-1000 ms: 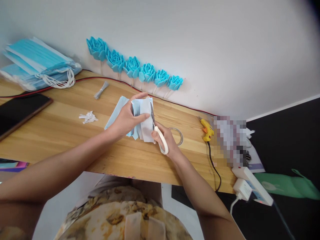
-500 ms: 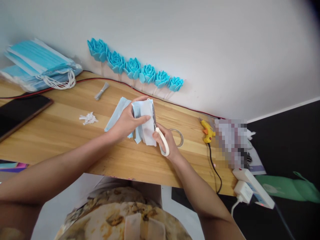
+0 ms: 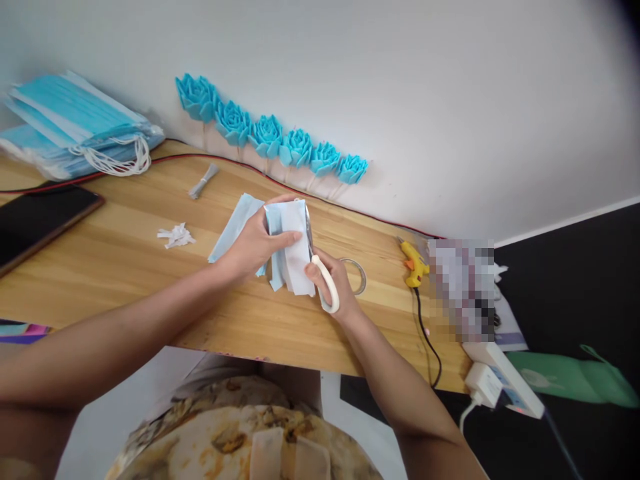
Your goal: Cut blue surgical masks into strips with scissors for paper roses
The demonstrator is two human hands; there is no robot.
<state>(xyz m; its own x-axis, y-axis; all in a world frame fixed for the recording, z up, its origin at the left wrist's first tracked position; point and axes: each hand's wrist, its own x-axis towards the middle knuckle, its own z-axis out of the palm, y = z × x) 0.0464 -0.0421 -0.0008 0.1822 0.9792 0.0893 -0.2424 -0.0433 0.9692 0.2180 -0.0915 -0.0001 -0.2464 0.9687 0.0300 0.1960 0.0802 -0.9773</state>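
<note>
My left hand [image 3: 253, 237] is closed on a face mask [image 3: 296, 253], its thumb pressed over the white side and pale blue folds showing beside it. In my right hand [image 3: 340, 283] are scissors [image 3: 327, 283] with white handles; their blades lie along the right edge of the mask, partly hidden behind it. Under and left of my left hand lies a pale blue piece of mask [image 3: 235, 227] on the wooden table [image 3: 240, 327]. A roll of tape [image 3: 357, 277] rests just right of my right hand. Small white scraps [image 3: 177, 236] are piled to the left.
Several blue flowers [image 3: 267, 135] on sticks lean against the wall. Masks [image 3: 80, 117] are stacked at the back left, near a phone [image 3: 45, 223] and a tied bundle of grey strips [image 3: 203, 181]. On the right are a yellow glue gun [image 3: 414, 263], a power strip [image 3: 505, 380] and a green bottle [image 3: 570, 377].
Hardly anything differs: the scissors and mask stay together at nearly the same spot, and the mask's lower edge has shifted slightly. The camera view has moved a little.
</note>
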